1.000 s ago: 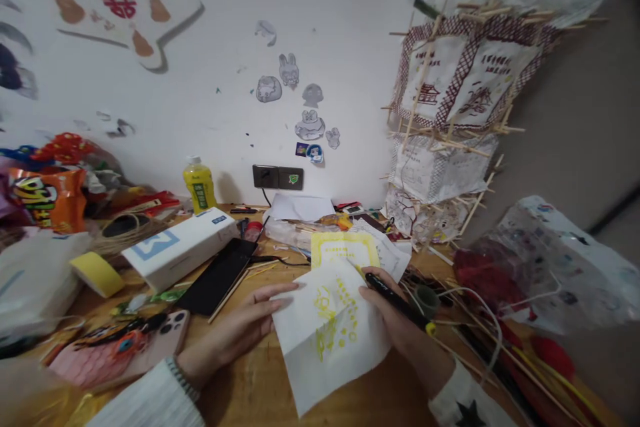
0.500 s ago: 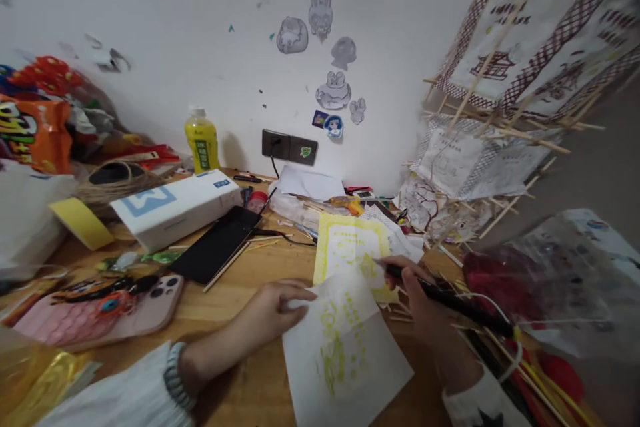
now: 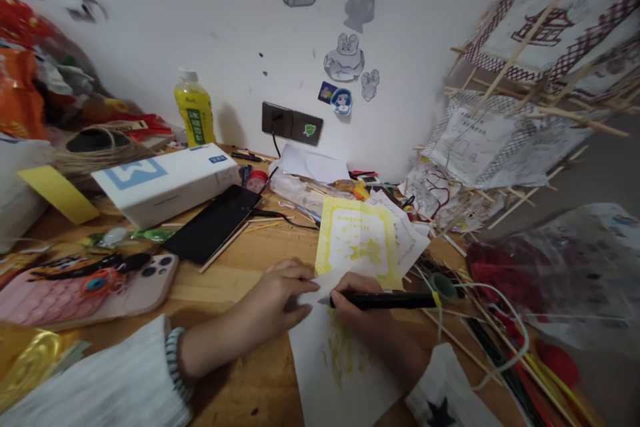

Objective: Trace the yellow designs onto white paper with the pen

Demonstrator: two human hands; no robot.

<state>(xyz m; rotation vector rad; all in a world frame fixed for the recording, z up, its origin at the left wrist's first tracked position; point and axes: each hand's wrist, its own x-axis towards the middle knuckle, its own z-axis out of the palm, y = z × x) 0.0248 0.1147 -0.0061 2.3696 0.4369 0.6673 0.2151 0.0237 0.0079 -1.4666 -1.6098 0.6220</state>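
Note:
My left hand holds the upper left edge of a white paper sheet, thumb and forefinger resting on it. Yellow marks run down the sheet. Over its upper part, my right hand grips a thick black pen with a pale pointed tip and a cord at its rear end. The pen tip is close to my left fingertips, at the sheet; I cannot tell whether it touches. Just beyond lies a yellow-bordered paper with a yellow pavilion picture, its lower edge overlapped by the sheet.
A black tablet-like slab, a white box and a pink phone lie left. Behind stands a yellow bottle. Right are wooden sticks, looped cord, a plastic bag and a stick-framed paper lantern.
My right hand has moved left and nearer, bringing the pen from the yellow-bordered paper to the sheet near my left fingers. The pen now lies more level. The view has tilted down slightly.

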